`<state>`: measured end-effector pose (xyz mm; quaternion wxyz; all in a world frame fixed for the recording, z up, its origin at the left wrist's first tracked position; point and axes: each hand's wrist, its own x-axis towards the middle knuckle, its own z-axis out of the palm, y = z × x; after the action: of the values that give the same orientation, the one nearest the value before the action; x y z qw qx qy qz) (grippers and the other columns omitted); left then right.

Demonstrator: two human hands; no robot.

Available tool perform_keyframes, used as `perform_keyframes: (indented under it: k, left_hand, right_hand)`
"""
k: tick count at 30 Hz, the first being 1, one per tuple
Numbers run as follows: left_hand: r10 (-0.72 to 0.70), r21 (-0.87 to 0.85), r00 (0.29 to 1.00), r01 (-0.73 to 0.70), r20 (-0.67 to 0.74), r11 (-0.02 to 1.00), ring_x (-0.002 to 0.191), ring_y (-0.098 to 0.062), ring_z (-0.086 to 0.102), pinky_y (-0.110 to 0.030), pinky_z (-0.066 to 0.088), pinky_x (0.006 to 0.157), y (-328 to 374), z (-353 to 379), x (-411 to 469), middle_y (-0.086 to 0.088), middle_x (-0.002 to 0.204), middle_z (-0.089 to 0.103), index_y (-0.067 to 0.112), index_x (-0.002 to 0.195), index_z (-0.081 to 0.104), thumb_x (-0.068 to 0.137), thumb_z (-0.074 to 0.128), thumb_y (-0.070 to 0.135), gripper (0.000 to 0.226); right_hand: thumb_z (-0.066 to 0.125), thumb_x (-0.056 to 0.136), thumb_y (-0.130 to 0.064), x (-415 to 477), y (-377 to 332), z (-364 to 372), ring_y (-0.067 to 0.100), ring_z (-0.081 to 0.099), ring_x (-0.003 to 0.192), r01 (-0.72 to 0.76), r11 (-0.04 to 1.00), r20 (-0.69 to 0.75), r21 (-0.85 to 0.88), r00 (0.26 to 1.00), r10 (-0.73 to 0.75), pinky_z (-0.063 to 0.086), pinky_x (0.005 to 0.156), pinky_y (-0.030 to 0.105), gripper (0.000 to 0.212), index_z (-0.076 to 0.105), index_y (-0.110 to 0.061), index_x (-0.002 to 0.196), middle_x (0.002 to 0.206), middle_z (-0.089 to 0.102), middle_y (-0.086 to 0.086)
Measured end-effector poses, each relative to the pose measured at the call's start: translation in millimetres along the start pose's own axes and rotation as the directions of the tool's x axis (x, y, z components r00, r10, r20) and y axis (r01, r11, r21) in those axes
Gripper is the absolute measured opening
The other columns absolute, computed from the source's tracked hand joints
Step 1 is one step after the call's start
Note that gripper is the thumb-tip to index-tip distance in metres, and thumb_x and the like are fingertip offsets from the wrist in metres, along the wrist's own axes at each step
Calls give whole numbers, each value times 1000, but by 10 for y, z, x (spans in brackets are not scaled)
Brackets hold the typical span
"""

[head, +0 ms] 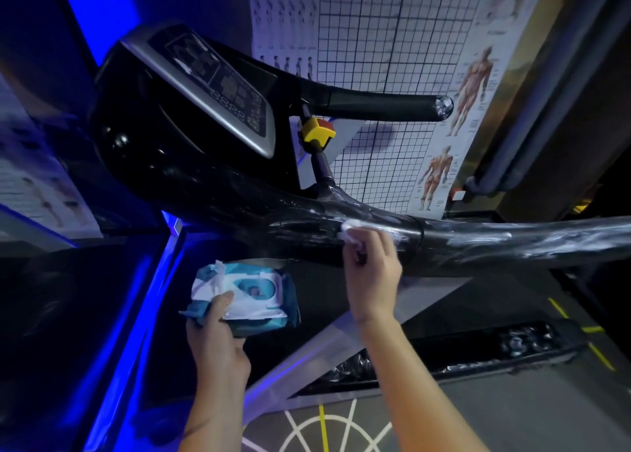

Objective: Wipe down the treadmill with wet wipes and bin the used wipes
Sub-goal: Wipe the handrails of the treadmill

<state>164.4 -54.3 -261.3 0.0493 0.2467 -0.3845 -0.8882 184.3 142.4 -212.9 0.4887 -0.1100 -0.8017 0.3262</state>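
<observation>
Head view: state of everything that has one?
wipes pack, lid open, gripped by left hand
wet wipe, crumpled, pressed on handrail by right hand
handrail, streaked with wet smears

Both arms in shot: left hand (218,346) and right hand (372,274) bare, left forearm (211,414) and right forearm (420,383) bare right down to the bottom edge.

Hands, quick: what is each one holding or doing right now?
Left hand: fingers curled round the pack of wet wipes.
Right hand: fingers pinch a white wipe, pressed on the treadmill rail.
</observation>
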Motion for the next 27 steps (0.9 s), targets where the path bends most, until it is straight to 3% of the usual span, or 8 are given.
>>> perform_keyframes:
  k: [3, 6, 9, 12, 14, 20, 23, 27]
  left_hand:
    - [6, -7, 1000, -6, -10, 1000, 97, -22, 78, -42, 64, 75, 36, -24, 9, 0, 112, 80, 21, 138, 66, 88, 70, 1, 54]
    - [-5, -29, 1000, 4, -20, 1000, 103, -25, 77, -46, 62, 80, 34, -51, 7, -4, 120, 78, 20, 141, 64, 88, 70, 2, 57]
    - [8, -27, 1000, -8, -15, 1000, 103, -24, 77, -47, 61, 84, 23, -28, 1, -1, 114, 79, 20, 140, 65, 89, 69, 1, 55]
    - [-2, -25, 1000, 1, -25, 1000, 105, -26, 76, -46, 60, 85, -18, 19, 32, -3, 115, 79, 19, 138, 66, 89, 70, 1, 53]
    - [-1, -17, 1000, 0, -30, 1000, 105, -26, 75, -45, 60, 85, -49, 43, 37, -6, 122, 77, 19, 138, 66, 88, 69, 2, 53]
    - [12, -7, 1000, -12, -15, 1000, 102, -22, 76, -47, 61, 87, -150, 108, -65, -1, 117, 77, 21, 139, 64, 91, 67, 0, 53]
    - [-1, -5, 1000, 1, -23, 1000, 108, -25, 75, -51, 59, 93, -235, 126, -91, -2, 121, 77, 21, 140, 64, 91, 68, 1, 54]
    - [-12, 6, 999, 12, -45, 1000, 112, -26, 73, -51, 58, 96, -387, 176, -203, -4, 125, 76, 20, 142, 63, 90, 68, 1, 55]
  right_hand:
    - [71, 78, 6, 172, 322, -211, 31, 63, 88, -160, 981, -150, -108, 978, 143, 43, 78, 25, 20, 70, -9, 92, 95, 67, 9]
    - [72, 81, -6, 283, 435, -374, 33, 62, 90, -235, 962, -195, -142, 959, 205, 45, 79, 32, 13, 68, -10, 93, 93, 66, 9]
    - [72, 80, 0, 177, 177, -241, 26, 60, 90, -86, 990, -140, -114, 988, 69, 46, 81, 27, 19, 70, -8, 96, 95, 64, 7]
    - [69, 81, 10, 49, -80, -9, 22, 58, 98, 107, 994, 61, -19, 992, -106, 49, 87, 27, 32, 75, -9, 105, 104, 64, 4]
    - [67, 83, 11, 44, -24, 37, 21, 57, 99, 120, 992, 80, -27, 990, -117, 48, 88, 24, 30, 77, -9, 104, 104, 64, 3]
    - [72, 82, 7, 152, 424, -290, 18, 61, 85, -197, 980, -194, -39, 963, 186, 51, 82, 18, 26, 78, -9, 102, 100, 61, 7]
    - [72, 80, 8, 145, 304, -274, 22, 63, 86, -64, 998, -188, -21, 980, 59, 44, 85, 8, 27, 77, -8, 102, 99, 62, 6]
    - [68, 83, 10, 129, 143, -120, 23, 58, 97, 117, 993, 31, 16, 993, -117, 53, 83, 32, 31, 77, -8, 107, 105, 61, 7]
